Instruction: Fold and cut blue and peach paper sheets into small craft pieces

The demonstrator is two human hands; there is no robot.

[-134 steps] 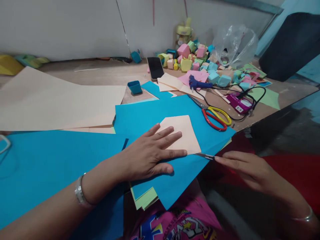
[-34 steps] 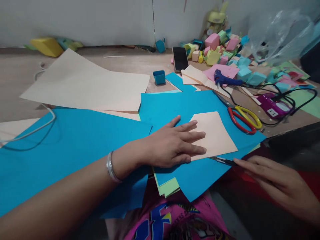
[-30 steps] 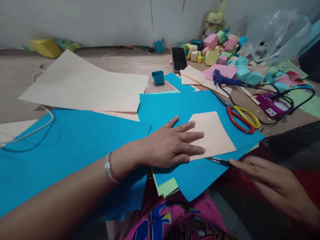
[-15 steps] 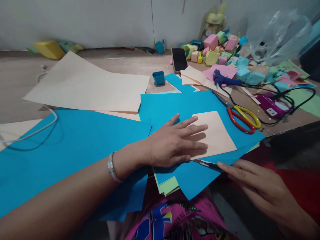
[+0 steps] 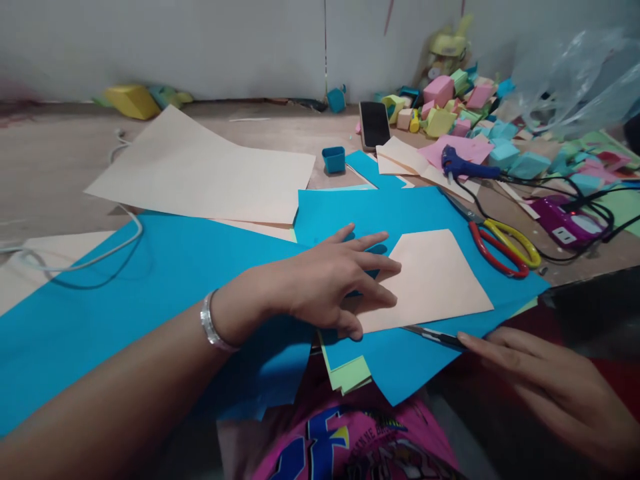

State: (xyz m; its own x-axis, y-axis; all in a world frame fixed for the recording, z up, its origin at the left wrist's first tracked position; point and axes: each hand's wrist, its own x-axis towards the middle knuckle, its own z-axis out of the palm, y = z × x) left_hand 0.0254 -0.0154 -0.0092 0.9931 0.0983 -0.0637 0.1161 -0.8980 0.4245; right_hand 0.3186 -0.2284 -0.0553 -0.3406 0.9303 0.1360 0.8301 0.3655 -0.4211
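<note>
My left hand (image 5: pixel 327 283) rests over the left part of a peach paper piece (image 5: pixel 440 277), its fingers spread and slightly bent. Beneath that piece lies a blue sheet (image 5: pixel 370 210). At the lower right, my right hand (image 5: pixel 545 380) is closed around a slim black-and-silver pointed tool (image 5: pixel 437 337) that looks like a craft knife. Its tip meets the lower edge of the peach piece; whether it goes under the paper I cannot tell. Red-and-yellow-handled scissors (image 5: pixel 505 247) lie on the blue sheet's right side.
A large peach sheet (image 5: pixel 210 173) and another blue sheet (image 5: pixel 165 293) cover the left. Behind are a small blue paper cup (image 5: pixel 333 160), a phone (image 5: pixel 375 125) and a heap of paper boxes (image 5: pixel 440 100). A blue glue gun (image 5: pixel 470 167) and purple power socket (image 5: pixel 567 220) trail cords.
My left hand has slid left on the peach piece, its fingers more bent, baring more paper. The tool stays at the lower edge. The whole view has shifted slightly.
</note>
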